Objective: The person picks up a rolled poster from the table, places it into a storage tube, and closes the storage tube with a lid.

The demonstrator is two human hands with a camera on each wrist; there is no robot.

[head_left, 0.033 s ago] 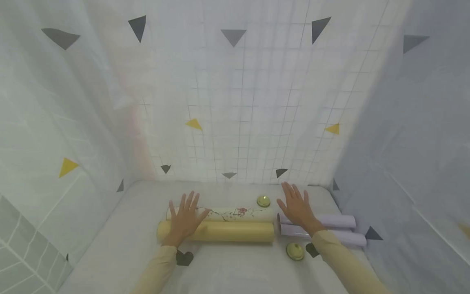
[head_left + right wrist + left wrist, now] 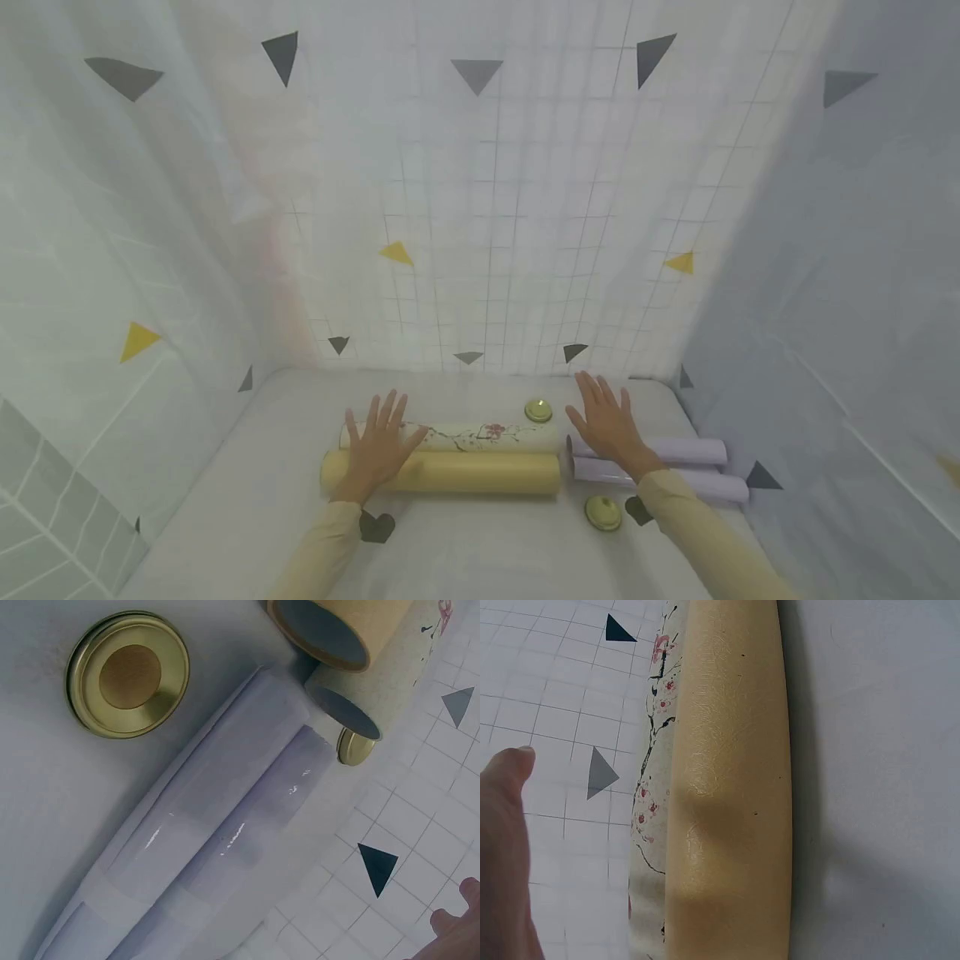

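Fingers spread, my left hand [image 2: 378, 448] is over the left part of a yellow cardboard tube [image 2: 480, 473] and a white tube with a blossom-branch print [image 2: 495, 435] lying just behind it. My right hand [image 2: 606, 423], its fingers straight, overlaps the left ends of two pale lilac rolls [image 2: 690, 451] in the head view. In the right wrist view both cardboard tubes show open, hollow ends. One round gold lid [image 2: 603, 512] lies in front of the lilac rolls; another gold lid [image 2: 538, 410] sits behind the blossom tube. Neither hand grips anything.
A white cloth surface [image 2: 480, 550] bears everything, with a dark heart print [image 2: 377, 527] near the left sleeve. Pale curtain-like walls with grid lines and triangle prints [image 2: 477, 75] enclose the back and both sides.
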